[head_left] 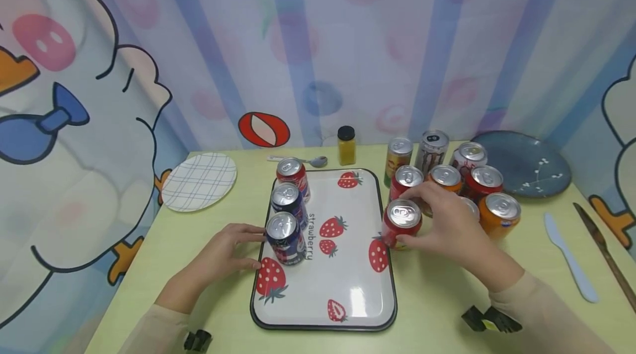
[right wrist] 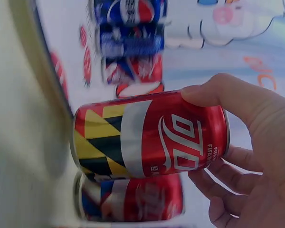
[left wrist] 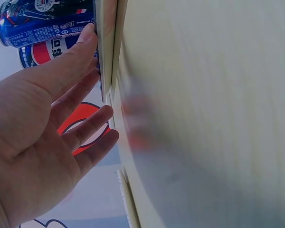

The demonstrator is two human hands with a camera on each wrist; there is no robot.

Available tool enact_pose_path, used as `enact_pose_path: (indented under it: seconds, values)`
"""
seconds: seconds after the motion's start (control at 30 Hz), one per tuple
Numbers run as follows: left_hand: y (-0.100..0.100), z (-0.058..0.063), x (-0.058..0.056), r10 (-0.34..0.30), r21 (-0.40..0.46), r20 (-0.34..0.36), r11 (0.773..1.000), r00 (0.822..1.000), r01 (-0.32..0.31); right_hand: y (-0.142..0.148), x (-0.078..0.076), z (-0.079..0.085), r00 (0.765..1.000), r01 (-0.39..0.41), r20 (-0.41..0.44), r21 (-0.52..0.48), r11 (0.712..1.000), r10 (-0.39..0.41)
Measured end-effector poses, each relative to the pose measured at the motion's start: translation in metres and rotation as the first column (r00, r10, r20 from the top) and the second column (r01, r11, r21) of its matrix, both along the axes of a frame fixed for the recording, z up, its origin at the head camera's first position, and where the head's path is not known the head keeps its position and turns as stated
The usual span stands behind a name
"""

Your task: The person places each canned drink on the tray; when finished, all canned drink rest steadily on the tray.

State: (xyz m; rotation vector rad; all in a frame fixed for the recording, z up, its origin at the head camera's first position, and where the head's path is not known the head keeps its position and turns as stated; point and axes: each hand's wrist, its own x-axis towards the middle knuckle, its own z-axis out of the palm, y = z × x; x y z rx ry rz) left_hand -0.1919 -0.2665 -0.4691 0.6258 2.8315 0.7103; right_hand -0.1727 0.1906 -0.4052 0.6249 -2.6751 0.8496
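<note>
My right hand pinches a red Coca-Cola can between thumb and fingers, beside the tray's right edge. The right wrist view shows this can upright, its lower part patterned in yellow and black. Another red can stands just behind it. On the left side of the white strawberry tray stand a blue Pepsi can, a second blue can and a red can, in a row. My left hand is at the tray's left edge, fingers extended around the rim, beside the nearest blue can.
Several more cans, including an orange can, crowd right of the tray. Behind them lies a dark plate. A pale knife and a brown knife are far right. A checked plate, spoon and yellow jar sit toward the back.
</note>
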Motion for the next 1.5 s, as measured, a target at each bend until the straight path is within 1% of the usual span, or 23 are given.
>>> enact_pose_path:
  seconds: [0.07,0.17,0.3,0.43,0.53,0.63,0.8,0.9,1.03,1.13,1.27,1.5]
  values:
    - [0.000,0.001,0.000,0.000,-0.005,-0.003,1.000,1.000,0.000,-0.009,0.006,0.003,0.999,-0.043,-0.002,-0.045,0.998,0.043]
    - [0.001,0.002,0.000,0.006,-0.013,0.004,1.000,1.000,-0.006,-0.025,0.014,0.006,0.995,-0.093,0.011,-0.078,0.993,0.094]
    - [0.002,0.004,0.001,0.016,-0.011,0.015,1.000,1.000,-0.016,-0.052,0.024,0.006,0.986,-0.142,0.075,-0.103,0.985,0.150]
    - [0.003,0.005,0.001,0.015,-0.013,0.016,1.000,1.000,-0.015,-0.080,0.029,0.003,0.963,-0.208,0.143,-0.147,0.967,0.229]
    - [0.003,0.004,0.001,0.017,-0.015,0.023,1.000,1.000,-0.017,-0.100,0.033,0.000,0.946,-0.251,0.167,-0.168,0.953,0.279]
    - [0.004,0.004,0.001,0.031,-0.015,0.037,0.999,0.999,-0.031,-0.118,0.035,-0.003,0.935,-0.275,0.179,-0.178,0.945,0.306]
    - [0.005,0.005,0.001,0.038,-0.017,0.035,0.999,0.999,-0.037,-0.142,0.037,-0.004,0.918,-0.310,0.198,-0.179,0.934,0.343]
    - [0.005,0.006,0.002,0.031,-0.017,0.026,0.999,0.999,-0.030,-0.154,0.037,-0.005,0.910,-0.343,0.185,-0.173,0.923,0.372]
    - [0.005,0.007,0.002,0.012,-0.016,0.012,1.000,1.000,-0.012,-0.165,0.037,-0.010,0.907,-0.377,0.130,-0.168,0.911,0.400]
    - [0.004,0.005,0.001,-0.004,-0.015,0.002,1.000,1.000,0.004,-0.171,0.037,-0.013,0.912,-0.383,0.095,-0.152,0.911,0.399]
    - [0.003,0.002,0.000,-0.020,-0.011,-0.010,1.000,1.000,0.020,-0.175,0.038,-0.016,0.918,-0.380,0.074,-0.128,0.916,0.390]
    - [0.001,0.000,0.000,-0.042,0.005,-0.041,0.999,0.998,0.042,-0.178,0.037,-0.016,0.915,-0.391,0.075,-0.080,0.917,0.397]
